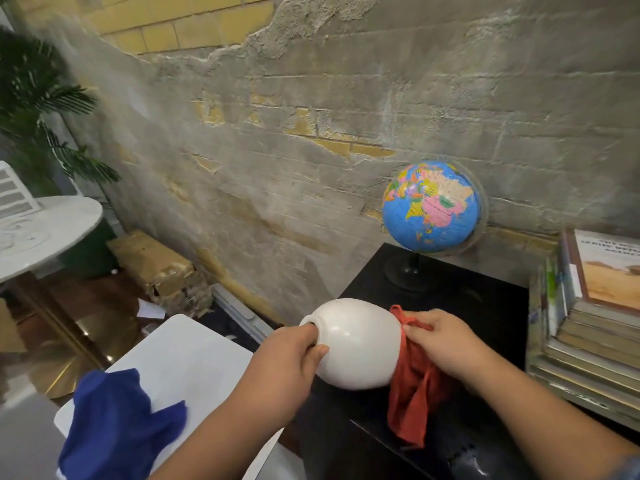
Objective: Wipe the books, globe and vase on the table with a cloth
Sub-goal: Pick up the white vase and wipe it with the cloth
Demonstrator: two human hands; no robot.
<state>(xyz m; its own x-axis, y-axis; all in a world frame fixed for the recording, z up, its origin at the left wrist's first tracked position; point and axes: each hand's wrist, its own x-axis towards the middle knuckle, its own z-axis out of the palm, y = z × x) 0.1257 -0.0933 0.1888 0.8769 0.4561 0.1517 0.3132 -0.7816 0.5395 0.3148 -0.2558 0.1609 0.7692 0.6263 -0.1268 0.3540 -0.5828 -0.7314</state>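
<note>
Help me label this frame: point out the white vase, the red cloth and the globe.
white vase (360, 344): head view, on its glossy belly.
red cloth (410, 407): head view, on its hanging fold.
globe (433, 207): head view, on the map sphere.

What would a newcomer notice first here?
The white vase, held sideways over the black table: the left hand grips its rim while the right hand holds a red cloth against its base. Behind, a bright blue globe stands by the wall, with stacked books at the right edge.
</note>
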